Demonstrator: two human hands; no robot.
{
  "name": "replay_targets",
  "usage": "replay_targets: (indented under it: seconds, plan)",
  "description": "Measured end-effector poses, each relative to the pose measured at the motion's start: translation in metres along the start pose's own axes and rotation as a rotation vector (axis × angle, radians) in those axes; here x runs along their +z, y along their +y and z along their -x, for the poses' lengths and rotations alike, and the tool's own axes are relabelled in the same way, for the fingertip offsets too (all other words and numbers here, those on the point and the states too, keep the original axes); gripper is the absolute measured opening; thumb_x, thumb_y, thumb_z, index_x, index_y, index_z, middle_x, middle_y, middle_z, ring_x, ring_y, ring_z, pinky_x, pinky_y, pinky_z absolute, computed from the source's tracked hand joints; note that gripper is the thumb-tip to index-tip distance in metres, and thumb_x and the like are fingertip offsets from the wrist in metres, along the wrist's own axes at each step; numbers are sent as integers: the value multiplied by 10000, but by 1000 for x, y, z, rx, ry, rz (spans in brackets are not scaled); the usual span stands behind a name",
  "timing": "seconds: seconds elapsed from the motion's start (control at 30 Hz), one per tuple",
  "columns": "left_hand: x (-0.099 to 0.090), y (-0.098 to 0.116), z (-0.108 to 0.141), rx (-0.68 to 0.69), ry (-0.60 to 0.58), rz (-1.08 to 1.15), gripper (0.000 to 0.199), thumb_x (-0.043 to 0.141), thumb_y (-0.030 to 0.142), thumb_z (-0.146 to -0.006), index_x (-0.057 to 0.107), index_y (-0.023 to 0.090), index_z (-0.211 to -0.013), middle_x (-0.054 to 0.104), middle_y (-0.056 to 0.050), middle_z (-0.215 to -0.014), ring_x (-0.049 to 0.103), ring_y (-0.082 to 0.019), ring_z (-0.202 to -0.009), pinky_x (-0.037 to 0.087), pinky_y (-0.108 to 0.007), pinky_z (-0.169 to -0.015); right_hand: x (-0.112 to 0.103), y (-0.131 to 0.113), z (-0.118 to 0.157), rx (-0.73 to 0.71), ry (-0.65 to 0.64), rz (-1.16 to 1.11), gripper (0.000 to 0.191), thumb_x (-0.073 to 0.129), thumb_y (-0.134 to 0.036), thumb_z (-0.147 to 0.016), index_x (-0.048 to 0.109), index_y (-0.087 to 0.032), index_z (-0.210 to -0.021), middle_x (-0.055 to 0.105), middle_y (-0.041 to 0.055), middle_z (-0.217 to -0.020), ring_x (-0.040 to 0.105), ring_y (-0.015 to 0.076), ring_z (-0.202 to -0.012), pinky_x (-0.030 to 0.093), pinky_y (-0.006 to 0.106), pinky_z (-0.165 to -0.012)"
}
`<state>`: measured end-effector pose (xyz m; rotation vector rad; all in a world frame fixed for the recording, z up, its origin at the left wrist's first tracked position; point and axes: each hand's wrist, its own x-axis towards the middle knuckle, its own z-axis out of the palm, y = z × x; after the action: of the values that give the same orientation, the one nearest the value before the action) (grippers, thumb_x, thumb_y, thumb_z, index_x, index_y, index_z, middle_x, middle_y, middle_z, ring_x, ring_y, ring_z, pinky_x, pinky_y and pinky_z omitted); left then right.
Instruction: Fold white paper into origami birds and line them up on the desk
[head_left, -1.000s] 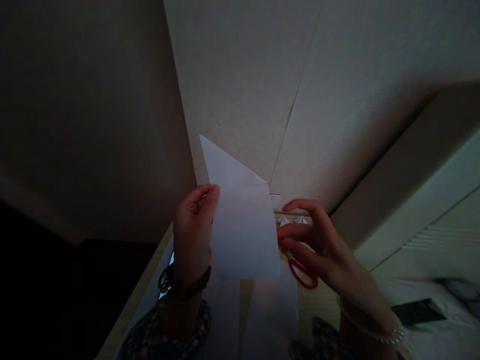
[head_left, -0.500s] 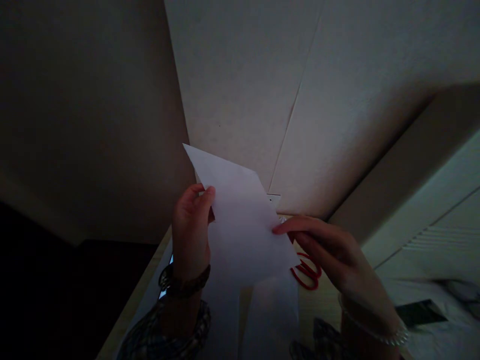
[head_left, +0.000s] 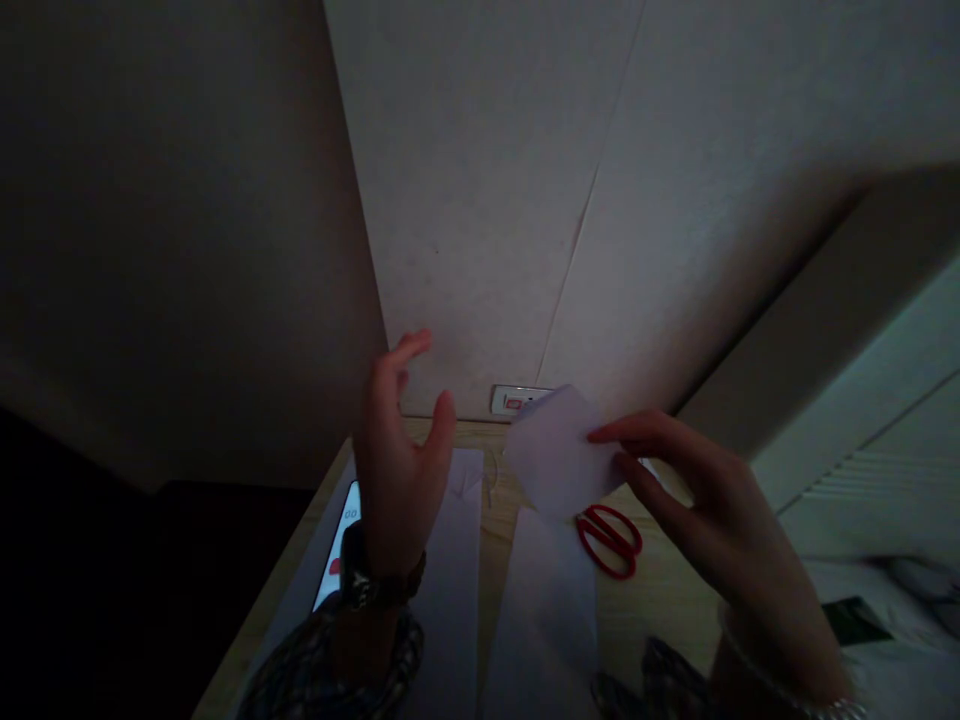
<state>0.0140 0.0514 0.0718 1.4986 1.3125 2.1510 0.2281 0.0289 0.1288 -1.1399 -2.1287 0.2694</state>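
Between the thumb and fingers of my right hand (head_left: pixel 697 490), a small piece of white paper (head_left: pixel 559 455) is pinched by its right edge, held up above the table. My left hand (head_left: pixel 401 450) is raised with thumb and fingers apart, holding nothing. Beneath it lies a white paper sheet (head_left: pixel 450 600). A second sheet (head_left: pixel 544 610) rests to its right on the wooden table. Red-handled scissors (head_left: pixel 611 540) lie just below the held paper, their blades mostly hidden. A lit phone (head_left: pixel 337 550) sits left of my left wrist.
A pale wall (head_left: pixel 487 200) rises behind the table (head_left: pixel 660 610), with a socket plate (head_left: pixel 514 400) low on it. Thin paper scraps (head_left: pixel 491 475) lie near the back edge. A dark green item (head_left: pixel 855 620) rests on white fabric at the right.
My left hand has let go of the paper and opened. My right hand has moved slightly right with the paper, which now shows a smaller face, uncovering the socket, scraps and scissors.
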Motion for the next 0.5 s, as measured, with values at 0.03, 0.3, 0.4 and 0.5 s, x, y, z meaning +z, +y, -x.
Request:
replay_targets:
  seconds: [0.03,0.3,0.4,0.5]
  plan:
    - [1,1,0,-3,-82,-15,405,554,55,-795,542,202,-1172,567,-75,-1281,479,-217,-1248,363,-400,-1070,-1,0,0,-9,-4,14,188,526,-122,-865,628,-239,-971,657,3,-882,612,128,-758,474,225,-665]
    - [6,4,5,19,-650,-41,404,493,49,-838,528,187,-1215,578,-74,-1311,473,-175,-1263,338,-380,-1089,-7,-6,4,-71,-96,-24,238,431,-120,-898,635,-239,-876,638,16,-843,604,148,-749,455,255,-631]
    - [7,3,9,109,-847,-33,495,506,59,-845,438,181,-1320,472,-87,-1421,341,-177,-1361,247,-399,-1141,-10,-3,4,-118,-109,-53,259,434,-87,-877,631,-255,-864,626,5,-858,589,147,-804,448,251,-656]
    - [8,6,11,77,-945,-28,476,574,92,-823,489,203,-1278,553,-82,-1343,455,-201,-1275,317,-407,-1095,-13,-1,4,-152,-110,-49,281,430,-64,-859,629,-263,-863,618,0,-851,573,151,-820,443,255,-664]
